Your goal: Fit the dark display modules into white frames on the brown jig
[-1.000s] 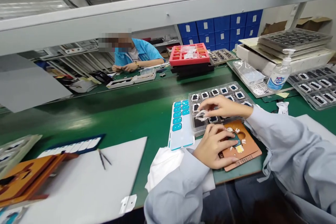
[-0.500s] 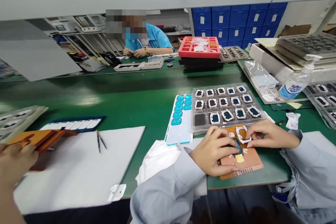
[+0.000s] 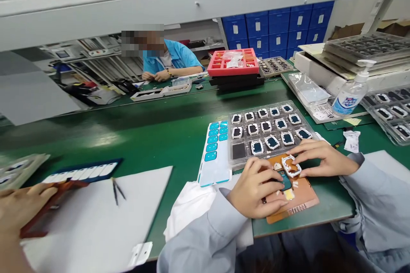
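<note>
My left hand [image 3: 256, 190] lies over an orange-tan board [image 3: 304, 200], fingers bent and tips on a small dark-teal plate [image 3: 286, 181]. Thumb and index finger of my right hand [image 3: 320, 158] span a white, rounded-square frame [image 3: 292, 174] at the board's upper edge. The frame looks slightly tilted; whether it touches the board I cannot tell. Small pale pads and a yellow square [image 3: 289, 195] lie beside the plate. Just behind the board is a clear plastic tray [image 3: 246, 165] holding several white frames with dark centres.
A sheet of blue stickers [image 3: 214, 172] and a white cloth [image 3: 188, 204] lie left of my hands. Farther left, a co-worker's hand [image 3: 22, 204] holds a reddish-brown block by a white mat [image 3: 96, 222] with tweezers [image 3: 115, 190]. A pump bottle [image 3: 350, 96] stands right; another person sits opposite.
My right fingers have gone from pinching the frame's right side to spreading across its top and side. The co-worker's orange-brown block has tipped over. The view has shifted slightly.
</note>
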Available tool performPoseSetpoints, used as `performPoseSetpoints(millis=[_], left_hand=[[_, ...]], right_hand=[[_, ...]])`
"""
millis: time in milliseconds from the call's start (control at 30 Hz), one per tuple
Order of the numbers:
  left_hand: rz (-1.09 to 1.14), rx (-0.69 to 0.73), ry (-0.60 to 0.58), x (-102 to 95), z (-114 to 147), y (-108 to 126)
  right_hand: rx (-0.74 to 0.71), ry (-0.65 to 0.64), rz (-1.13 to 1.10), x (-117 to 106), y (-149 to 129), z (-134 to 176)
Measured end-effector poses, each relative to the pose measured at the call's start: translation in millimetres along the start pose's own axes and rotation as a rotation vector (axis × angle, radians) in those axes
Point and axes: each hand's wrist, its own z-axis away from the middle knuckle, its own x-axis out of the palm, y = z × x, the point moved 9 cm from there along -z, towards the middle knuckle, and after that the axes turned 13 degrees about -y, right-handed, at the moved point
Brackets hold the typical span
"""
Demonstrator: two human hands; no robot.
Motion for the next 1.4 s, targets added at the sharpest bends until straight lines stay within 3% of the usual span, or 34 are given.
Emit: performPoseSetpoints(millis=[133,300,933,1200,1400], left_hand=[[-0.015,-0.135,0.124,-12.5,3,-11],[-0.047,-0.266,0.131,-11.2,7,-21],[-0.135,-0.290,0.065,-7.2,4,-15],[-0.153,-0.252,0.141,-13.7,5,-10],[-0.130,-0.278,0.079,-7.7,4,-14]], right_hand=[[-0.103,0.092,0.063,2,-14,-1],[-0.153,0.116,0.066,16,-29,-7],[-0.101,0.132,0.076,18,-34,-8],[-0.089,0.121,0.056,19,-33,-8],[-0.078,0.116,0.001,22,-30,-10]])
